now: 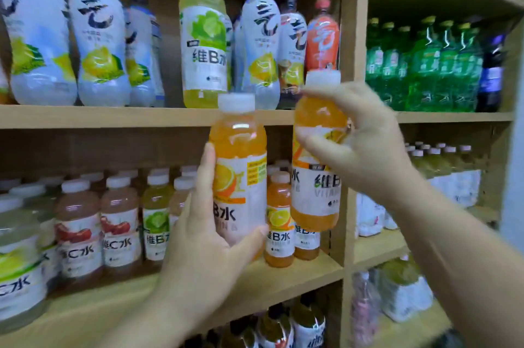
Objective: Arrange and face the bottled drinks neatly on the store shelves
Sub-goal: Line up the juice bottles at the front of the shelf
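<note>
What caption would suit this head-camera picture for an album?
Left hand holds one orange bottle; right hand holds a second orange bottle, before the shelf.

Counting two hands up front: left hand [204, 234], right hand [365, 143]. Tallying two orange bottles aloft: left-held orange bottle [241, 134], right-held orange bottle [314, 197]. Spotting two more, the shelved orange bottles [279, 205], in plain view behind. Up top, logging one tall lime bottle [202, 35], four lemon-label bottles [97, 44], one red-label bottle [323, 35]. Below, noting two red-fruit bottles [78, 220] and one small lime bottle [157, 214]. Skipping a number for the green bottles [425, 69] at right: too blurred.
</note>
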